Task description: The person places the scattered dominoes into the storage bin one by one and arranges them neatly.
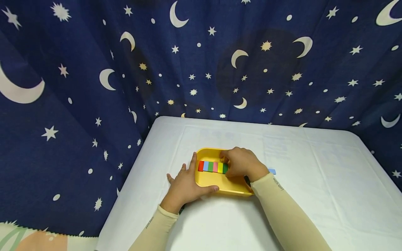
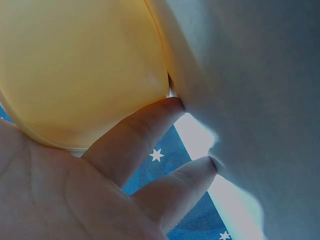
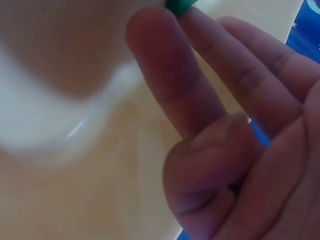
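Note:
A yellow plastic tray lies on the white table. Inside it runs a row of small coloured blocks: red, light blue, green, pink, yellow and dark green. My left hand has its fingers spread and rests against the tray's left end, thumb along the near rim. My right hand reaches into the tray from the right, its fingertips pinching the dark green block at the row's right end. In the right wrist view only a corner of a green block shows between the fingertips.
A light blue block lies on the table right of the tray, partly behind the right wrist. The white table stretches around the tray. A navy curtain with moons and stars hangs behind it.

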`<action>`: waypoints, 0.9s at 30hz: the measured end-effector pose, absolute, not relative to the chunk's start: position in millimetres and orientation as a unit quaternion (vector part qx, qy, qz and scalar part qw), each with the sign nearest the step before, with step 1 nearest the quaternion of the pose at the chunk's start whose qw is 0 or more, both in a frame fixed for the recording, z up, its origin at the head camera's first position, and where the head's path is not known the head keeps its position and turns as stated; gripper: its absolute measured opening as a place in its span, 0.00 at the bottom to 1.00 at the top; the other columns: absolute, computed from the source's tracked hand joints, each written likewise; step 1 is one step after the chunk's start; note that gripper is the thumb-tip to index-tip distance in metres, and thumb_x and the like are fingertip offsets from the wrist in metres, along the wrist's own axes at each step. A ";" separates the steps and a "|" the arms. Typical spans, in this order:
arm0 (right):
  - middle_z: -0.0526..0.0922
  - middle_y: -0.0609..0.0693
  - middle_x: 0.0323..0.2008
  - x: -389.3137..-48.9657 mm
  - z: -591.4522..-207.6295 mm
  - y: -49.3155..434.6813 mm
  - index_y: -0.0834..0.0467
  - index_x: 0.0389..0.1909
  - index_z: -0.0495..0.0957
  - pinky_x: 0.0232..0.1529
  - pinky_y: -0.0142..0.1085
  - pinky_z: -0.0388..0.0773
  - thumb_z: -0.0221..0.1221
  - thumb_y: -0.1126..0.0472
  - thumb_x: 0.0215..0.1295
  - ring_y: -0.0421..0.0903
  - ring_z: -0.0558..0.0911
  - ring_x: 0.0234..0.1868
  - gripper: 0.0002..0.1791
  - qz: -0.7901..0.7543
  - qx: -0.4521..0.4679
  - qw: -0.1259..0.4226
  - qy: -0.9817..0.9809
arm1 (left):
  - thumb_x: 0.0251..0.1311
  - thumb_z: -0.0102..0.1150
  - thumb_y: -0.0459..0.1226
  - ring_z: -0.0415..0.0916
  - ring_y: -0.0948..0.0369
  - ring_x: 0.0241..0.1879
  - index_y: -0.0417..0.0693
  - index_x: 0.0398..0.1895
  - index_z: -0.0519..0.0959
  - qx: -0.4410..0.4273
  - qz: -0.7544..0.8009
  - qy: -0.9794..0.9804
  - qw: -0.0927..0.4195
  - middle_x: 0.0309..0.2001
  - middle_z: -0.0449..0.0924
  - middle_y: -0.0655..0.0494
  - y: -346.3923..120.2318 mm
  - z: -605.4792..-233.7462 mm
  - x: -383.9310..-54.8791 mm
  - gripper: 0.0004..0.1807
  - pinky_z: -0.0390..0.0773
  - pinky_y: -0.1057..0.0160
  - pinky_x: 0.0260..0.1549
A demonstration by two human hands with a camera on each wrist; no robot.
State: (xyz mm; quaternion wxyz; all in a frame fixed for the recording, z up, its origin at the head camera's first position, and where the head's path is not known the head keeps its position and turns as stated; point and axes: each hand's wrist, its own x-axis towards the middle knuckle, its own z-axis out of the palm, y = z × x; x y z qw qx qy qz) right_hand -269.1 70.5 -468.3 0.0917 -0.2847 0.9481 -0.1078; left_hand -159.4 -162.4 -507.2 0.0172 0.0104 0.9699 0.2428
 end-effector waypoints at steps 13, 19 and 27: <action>0.88 0.37 0.41 -264.9 -464.2 71.3 0.46 0.59 0.84 0.43 0.49 0.80 0.82 0.49 0.40 0.44 0.81 0.41 0.38 -0.112 -0.276 0.094 0.950 | 0.33 0.59 0.87 0.64 0.41 0.76 0.63 0.88 0.34 0.009 0.249 0.968 0.017 0.70 0.77 0.55 -161.3 -508.5 -159.6 0.82 0.42 0.09 0.57; 0.88 0.38 0.44 -256.8 -460.2 77.9 0.47 0.63 0.82 0.44 0.49 0.80 0.82 0.48 0.42 0.45 0.80 0.42 0.41 -0.123 -0.270 0.104 0.949 | 0.32 0.57 0.89 0.63 0.41 0.76 0.65 0.88 0.32 0.015 0.250 0.968 0.023 0.70 0.77 0.54 -158.4 -508.4 -160.6 0.82 0.43 0.09 0.56; 0.88 0.48 0.50 -252.0 -449.9 85.1 0.53 0.65 0.81 0.50 0.48 0.83 0.81 0.50 0.51 0.45 0.83 0.43 0.38 -0.164 -0.306 0.100 0.932 | 0.33 0.60 0.87 0.64 0.41 0.75 0.64 0.88 0.34 0.010 0.249 0.968 0.019 0.70 0.77 0.54 -161.3 -507.5 -159.2 0.82 0.42 0.09 0.56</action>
